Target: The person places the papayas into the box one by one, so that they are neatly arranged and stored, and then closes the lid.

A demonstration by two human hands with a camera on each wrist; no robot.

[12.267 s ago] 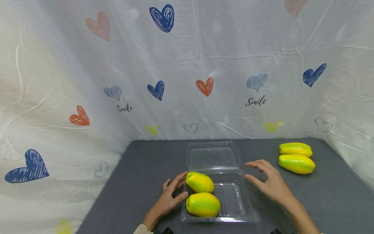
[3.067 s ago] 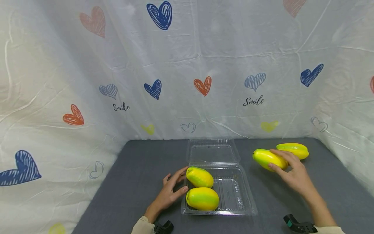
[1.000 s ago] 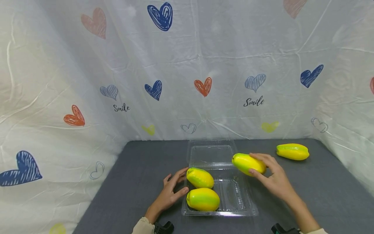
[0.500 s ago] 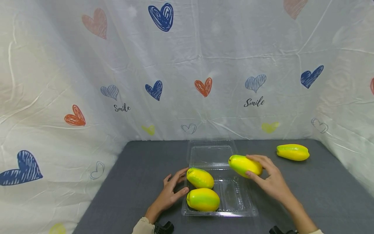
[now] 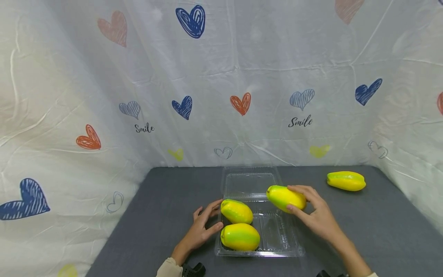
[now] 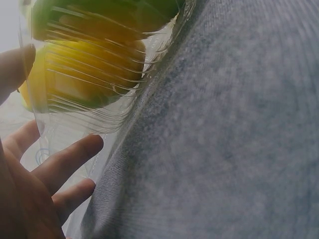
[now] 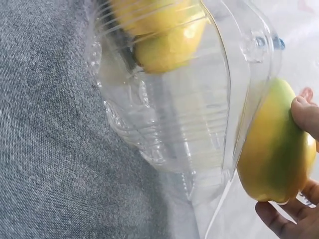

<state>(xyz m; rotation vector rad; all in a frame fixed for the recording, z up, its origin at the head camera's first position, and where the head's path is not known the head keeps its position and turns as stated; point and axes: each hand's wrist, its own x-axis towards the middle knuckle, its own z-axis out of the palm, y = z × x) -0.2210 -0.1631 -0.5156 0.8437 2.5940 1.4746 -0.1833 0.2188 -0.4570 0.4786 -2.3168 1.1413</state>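
Note:
My right hand [image 5: 317, 213] grips a yellow-green papaya [image 5: 284, 197] between thumb and fingers, above the right back part of a clear plastic clamshell box [image 5: 277, 253]. In the right wrist view, that papaya [image 7: 274, 144] is beside the box's rim, with the thumb on one side and fingertips on the other. Two more papayas lie one behind the other in the box's left half, the back one [image 5: 237, 211] and the front one [image 5: 240, 237]. Relaxed, spread fingers of my left hand [image 5: 200, 231] rest against the box's left side; the left wrist view shows this hand [image 6: 45, 174] by the clear wall.
The box's lid [image 5: 250, 182] is folded back flat behind it. Another papaya [image 5: 346, 181] lies at the back right of the grey-covered table [image 5: 166, 207]. A white curtain [image 5: 207, 134] printed with hearts hangs behind and at both sides.
My right hand picked up the nearer of the two papayas at the right and has carried it left to above the box, slowing lately. My left hand has stayed at the box's left side.

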